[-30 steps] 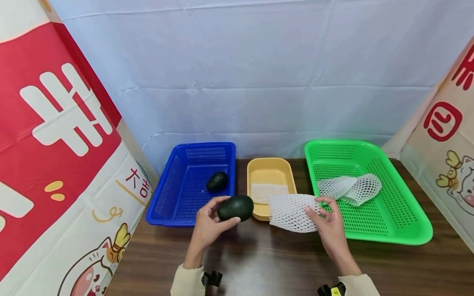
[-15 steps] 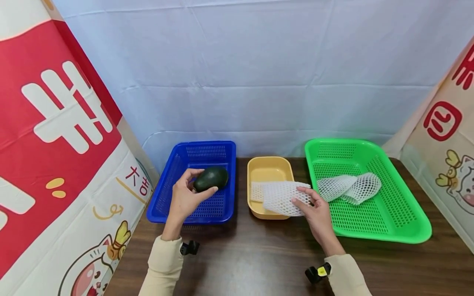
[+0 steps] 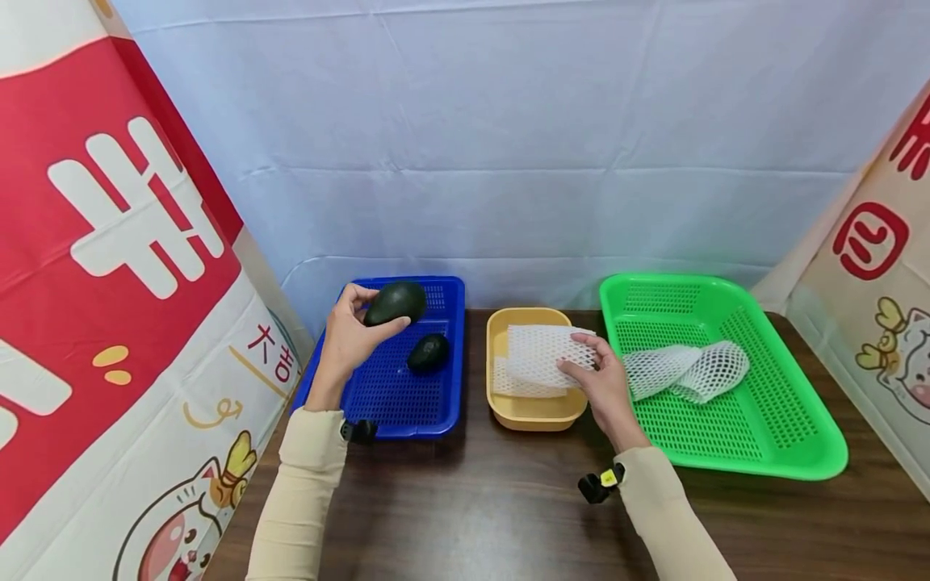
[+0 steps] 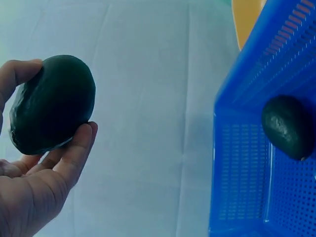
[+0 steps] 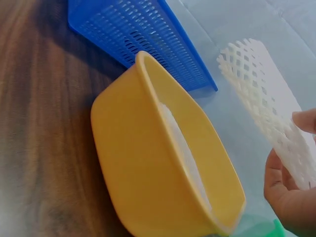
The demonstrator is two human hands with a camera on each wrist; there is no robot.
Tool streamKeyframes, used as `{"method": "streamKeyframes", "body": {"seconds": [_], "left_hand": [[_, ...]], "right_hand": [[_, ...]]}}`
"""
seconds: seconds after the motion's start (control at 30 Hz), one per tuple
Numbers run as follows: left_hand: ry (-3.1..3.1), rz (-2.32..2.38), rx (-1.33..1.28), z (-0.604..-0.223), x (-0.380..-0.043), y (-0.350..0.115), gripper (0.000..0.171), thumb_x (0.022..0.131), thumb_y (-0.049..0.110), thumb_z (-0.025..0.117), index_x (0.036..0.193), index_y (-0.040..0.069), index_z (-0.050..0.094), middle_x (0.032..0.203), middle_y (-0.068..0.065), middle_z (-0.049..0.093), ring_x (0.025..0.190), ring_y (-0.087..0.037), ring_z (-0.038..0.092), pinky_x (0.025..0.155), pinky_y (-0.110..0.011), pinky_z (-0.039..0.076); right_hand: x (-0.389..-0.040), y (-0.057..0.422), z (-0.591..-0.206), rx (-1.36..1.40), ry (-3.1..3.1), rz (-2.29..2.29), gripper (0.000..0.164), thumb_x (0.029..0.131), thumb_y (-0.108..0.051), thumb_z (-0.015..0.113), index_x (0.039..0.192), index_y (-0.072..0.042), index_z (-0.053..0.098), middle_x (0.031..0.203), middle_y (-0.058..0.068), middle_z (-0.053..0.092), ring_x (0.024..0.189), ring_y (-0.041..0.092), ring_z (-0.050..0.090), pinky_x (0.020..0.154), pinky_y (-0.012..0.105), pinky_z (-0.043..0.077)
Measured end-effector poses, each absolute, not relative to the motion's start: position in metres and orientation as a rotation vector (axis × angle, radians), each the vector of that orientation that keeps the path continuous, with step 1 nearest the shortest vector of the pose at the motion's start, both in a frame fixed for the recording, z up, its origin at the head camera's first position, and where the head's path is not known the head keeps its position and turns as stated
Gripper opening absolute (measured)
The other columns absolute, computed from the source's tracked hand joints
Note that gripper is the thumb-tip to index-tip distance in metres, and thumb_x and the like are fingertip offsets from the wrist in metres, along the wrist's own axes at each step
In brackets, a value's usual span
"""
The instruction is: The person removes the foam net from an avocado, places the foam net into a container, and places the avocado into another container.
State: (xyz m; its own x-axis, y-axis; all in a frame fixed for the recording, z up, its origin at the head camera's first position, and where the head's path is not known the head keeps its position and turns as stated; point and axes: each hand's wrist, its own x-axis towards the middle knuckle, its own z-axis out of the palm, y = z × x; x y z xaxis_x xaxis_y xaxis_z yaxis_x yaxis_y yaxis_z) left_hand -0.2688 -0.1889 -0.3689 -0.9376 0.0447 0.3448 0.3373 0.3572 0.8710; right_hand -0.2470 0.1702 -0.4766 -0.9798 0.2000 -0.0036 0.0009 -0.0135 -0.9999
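Observation:
My left hand (image 3: 350,337) grips a dark green avocado (image 3: 395,303) above the blue basket (image 3: 452,403). In the left wrist view the thumb lies on one side of that avocado (image 4: 54,103) and the fingers on the other. A second avocado (image 3: 428,353) rests inside the basket. My right hand (image 3: 601,379) pinches a white foam net sleeve (image 3: 545,355) by its right end, over the yellow container (image 3: 501,323). The right wrist view has this sleeve (image 5: 261,94) raised above the container's rim. Another foam net (image 3: 508,381) lies inside the container, partly covered from above.
To the right stands a green basket (image 3: 806,411) with white foam net sleeves (image 3: 715,371) that bulge as if filled. All the containers stand on a dark wooden table (image 3: 465,508). A pale cloth (image 3: 465,161) hangs behind, with printed cloths at both sides.
My left hand has carried the avocado left and away from me, from in front of the yellow container to over the blue basket. My right hand has brought the net sleeve over the yellow container.

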Motion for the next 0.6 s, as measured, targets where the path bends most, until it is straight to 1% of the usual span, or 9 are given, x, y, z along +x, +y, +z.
{"method": "streamKeyframes", "body": {"seconds": [0.13,0.23,0.33,0.4,0.47,0.57,0.6], "left_hand": [[-2.373,-1.642,-0.338,-0.367,-0.28,-0.192,0.057,0.076,0.021,0.085,0.119,0.007,0.05,0.121,-0.012,0.06,0.105,-0.028,0.061,0.085,-0.046,0.049],[-2.383,-1.647,-0.324,-0.369,-0.286,-0.192,0.06,0.076,0.022,0.085,0.121,0.007,0.048,0.125,-0.013,0.058,0.109,-0.03,0.059,0.087,-0.048,0.048],[-2.391,-1.663,-0.277,-0.374,-0.294,-0.194,0.065,0.076,0.022,0.085,0.124,0.007,0.044,0.13,-0.014,0.055,0.115,-0.032,0.055,0.091,-0.049,0.045],[-2.396,-1.676,-0.237,-0.377,-0.3,-0.196,0.071,0.076,0.022,0.084,0.129,0.007,0.039,0.133,-0.014,0.051,0.117,-0.034,0.053,0.092,-0.05,0.044],[-2.404,-1.69,-0.196,-0.38,-0.307,-0.198,0.076,0.077,0.022,0.084,0.134,0.008,0.035,0.137,-0.015,0.048,0.118,-0.036,0.051,0.093,-0.051,0.042],[-2.433,-1.68,-0.148,-0.385,-0.317,-0.203,0.083,0.077,0.021,0.083,0.142,0.012,0.032,0.14,-0.014,0.044,0.118,-0.037,0.05,0.092,-0.052,0.042],[-2.452,-1.666,-0.138,-0.386,-0.32,-0.204,0.084,0.078,0.021,0.083,0.144,0.013,0.032,0.14,-0.014,0.043,0.119,-0.037,0.049,0.093,-0.052,0.042]], "right_hand": [[-0.26,0.167,-0.477,-0.234,-2.098,2.113,0.051,0.084,-0.001,0.074,0.131,-0.006,0.054,0.125,0.015,0.051,0.099,0.019,0.049,0.067,0.021,0.05],[-0.268,0.166,-0.482,-0.25,-2.107,2.11,0.052,0.083,0.001,0.073,0.131,-0.007,0.054,0.13,0.015,0.047,0.103,0.021,0.045,0.069,0.021,0.05],[-0.274,0.166,-0.49,-0.265,-2.14,2.1,0.052,0.084,0.0,0.073,0.132,-0.008,0.054,0.137,0.012,0.043,0.107,0.023,0.042,0.069,0.022,0.049],[-0.279,0.166,-0.495,-0.274,-2.157,2.103,0.052,0.084,0.001,0.072,0.132,-0.009,0.054,0.138,0.012,0.042,0.109,0.024,0.043,0.071,0.024,0.049],[-0.283,0.166,-0.498,-0.286,-2.18,2.098,0.053,0.083,0.002,0.071,0.132,-0.009,0.053,0.139,0.013,0.042,0.112,0.026,0.043,0.076,0.028,0.049],[-0.288,0.166,-0.501,-0.309,-2.196,2.111,0.055,0.082,0.005,0.07,0.132,-0.008,0.052,0.141,0.015,0.041,0.12,0.029,0.041,0.089,0.037,0.046],[-0.29,0.166,-0.502,-0.316,-2.205,2.11,0.055,0.082,0.006,0.07,0.132,-0.007,0.052,0.143,0.015,0.04,0.124,0.03,0.039,0.094,0.039,0.043]]}}
